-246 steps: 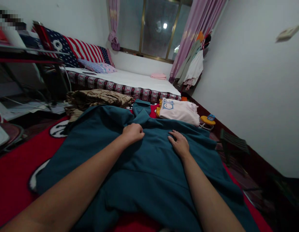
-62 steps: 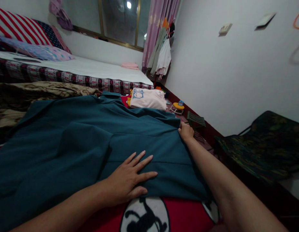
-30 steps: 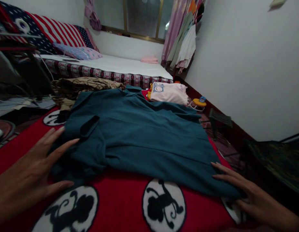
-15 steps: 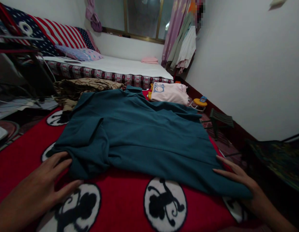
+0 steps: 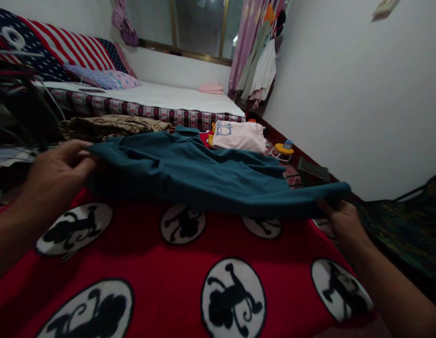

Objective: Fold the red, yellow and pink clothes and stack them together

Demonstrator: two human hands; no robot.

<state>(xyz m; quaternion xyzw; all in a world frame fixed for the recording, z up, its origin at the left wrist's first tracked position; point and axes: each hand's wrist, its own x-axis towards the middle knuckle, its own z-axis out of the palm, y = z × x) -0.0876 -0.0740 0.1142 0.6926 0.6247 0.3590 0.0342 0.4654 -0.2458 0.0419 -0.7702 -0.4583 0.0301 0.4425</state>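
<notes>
A dark teal shirt (image 5: 204,173) with a collar at its far side is spread over a red blanket (image 5: 161,291) printed with black monkey figures in white circles. My left hand (image 5: 61,166) is closed on the shirt's near left corner, pinching it between thumb and fingers. At the other end, my right hand (image 5: 339,218) grips the near right edge, its fingertips partly hidden under the cloth. Between the hands the near edge is raised off the blanket, while the far part still lies down.
Behind the shirt lie a brown patterned cloth (image 5: 115,126) and a folded pale pink garment (image 5: 239,136). A bed (image 5: 161,96) stands under the window. To the right are a small yellow stool (image 5: 284,149), a dark folding stool (image 5: 313,170) and a dark patterned chair (image 5: 408,234).
Both hands have closed on the shirt's near edge and lifted it up and away from me. More of the red blanket shows in front. The view has shifted slightly.
</notes>
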